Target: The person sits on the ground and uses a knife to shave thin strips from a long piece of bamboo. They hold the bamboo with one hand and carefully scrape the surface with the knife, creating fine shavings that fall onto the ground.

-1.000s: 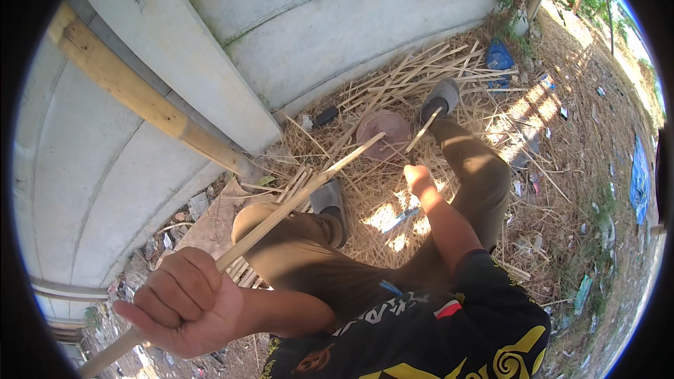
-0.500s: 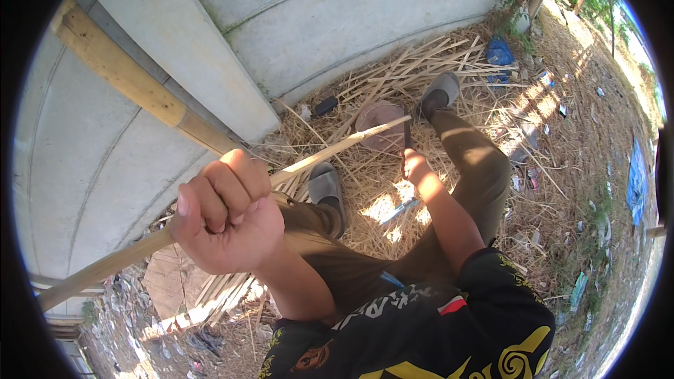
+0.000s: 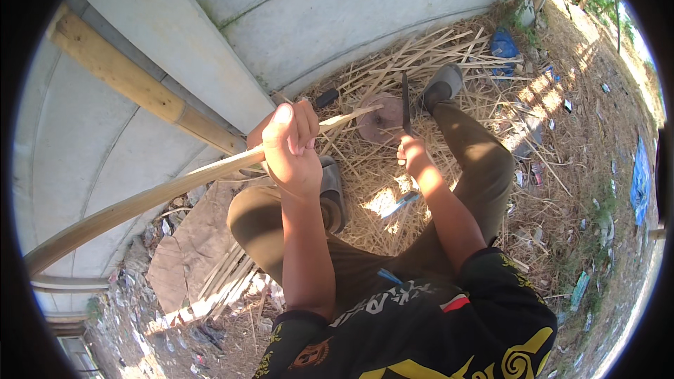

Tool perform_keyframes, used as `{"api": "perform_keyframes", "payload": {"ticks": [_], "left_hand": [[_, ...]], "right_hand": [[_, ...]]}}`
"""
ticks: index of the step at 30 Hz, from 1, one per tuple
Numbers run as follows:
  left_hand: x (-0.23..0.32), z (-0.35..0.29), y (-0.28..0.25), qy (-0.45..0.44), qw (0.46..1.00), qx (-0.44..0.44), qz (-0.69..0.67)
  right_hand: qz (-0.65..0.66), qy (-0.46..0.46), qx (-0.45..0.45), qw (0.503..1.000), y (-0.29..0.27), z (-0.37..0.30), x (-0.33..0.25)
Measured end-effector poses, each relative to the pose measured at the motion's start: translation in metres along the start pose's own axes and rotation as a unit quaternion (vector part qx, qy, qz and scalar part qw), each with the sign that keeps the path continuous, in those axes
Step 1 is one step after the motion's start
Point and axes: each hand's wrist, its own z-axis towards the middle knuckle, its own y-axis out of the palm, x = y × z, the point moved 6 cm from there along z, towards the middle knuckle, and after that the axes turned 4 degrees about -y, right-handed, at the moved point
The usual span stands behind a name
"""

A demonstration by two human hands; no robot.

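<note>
My left hand [image 3: 291,154] is closed around a long pale bamboo strip [image 3: 161,196]. One end of the strip runs out past the lower left; its split, pointed tip lies over a round wooden block [image 3: 372,128] on the ground. Whether the tip touches the block cannot be made out. In my right hand [image 3: 414,156] is the handle of a knife with a dark blade [image 3: 405,102]. The blade points away from me along the block's right side, a little apart from the strip's tip.
Cut strips [image 3: 421,63] lie heaped behind the block, by a concrete wall [image 3: 351,21]. A thick bamboo pole [image 3: 126,77] leans at the left. Shavings cover the ground between my shoes, around a blue-handled tool [image 3: 401,203]. Flattened cardboard [image 3: 182,260] and more strips lie left.
My left hand has moved forward and right, and its wrist has turned. The strip's tip has shifted left over the block. The knife blade has come away from the tip and now points forward.
</note>
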Motion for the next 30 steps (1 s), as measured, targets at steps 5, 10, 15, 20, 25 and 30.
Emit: {"api": "perform_keyframes", "payload": {"ticks": [5,10,15,20,25,30], "left_hand": [[0.009,-0.002,0.002,-0.041,0.998,-0.003,-0.044],[-0.018,0.009,-0.015,-0.048,0.998,-0.002,-0.051],[-0.022,0.009,-0.028,-0.094,0.993,-0.045,-0.061],[-0.028,0.010,-0.029,-0.080,0.994,0.044,-0.063],[-0.020,0.014,-0.033,-0.062,0.987,0.139,-0.048],[-0.023,0.017,-0.027,-0.064,0.983,0.172,-0.028]], "right_hand": [[-0.022,-0.028,-0.029,0.999,0.009,-0.021,-0.014],[-0.238,-0.189,-0.039,0.952,0.026,-0.032,-0.028],[-0.101,-0.326,-0.083,0.936,0.065,-0.087,-0.069],[-0.211,0.025,-0.176,0.961,0.051,-0.104,-0.002],[-0.195,-0.184,-0.165,0.949,0.065,-0.122,-0.060],[-0.330,0.015,-0.220,0.918,0.049,-0.099,-0.008]]}}
